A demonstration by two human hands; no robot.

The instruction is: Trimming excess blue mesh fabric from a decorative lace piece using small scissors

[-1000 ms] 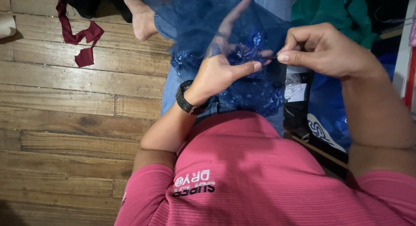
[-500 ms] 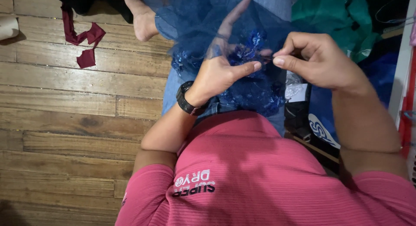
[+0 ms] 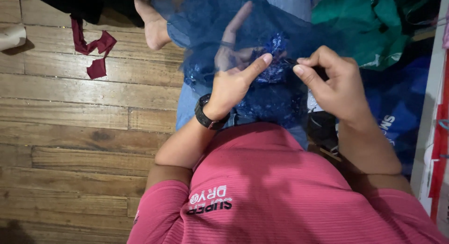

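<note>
Blue net fabric [image 3: 206, 24] drapes over the left hand [image 3: 236, 73], thumb clamping it; right hand [image 3: 334, 82] pinches shut beside.

Worn wooden plank floor [image 3: 70, 132], glossy under light; dark red fabric scraps [image 3: 96, 50] lie on it; green cloth [image 3: 374, 24] heaped at right.

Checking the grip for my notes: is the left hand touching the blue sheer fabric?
Touching. The head view shows the left hand under the blue sheer fabric, fingers draped by it, thumb pressing its sequined patch.
</note>
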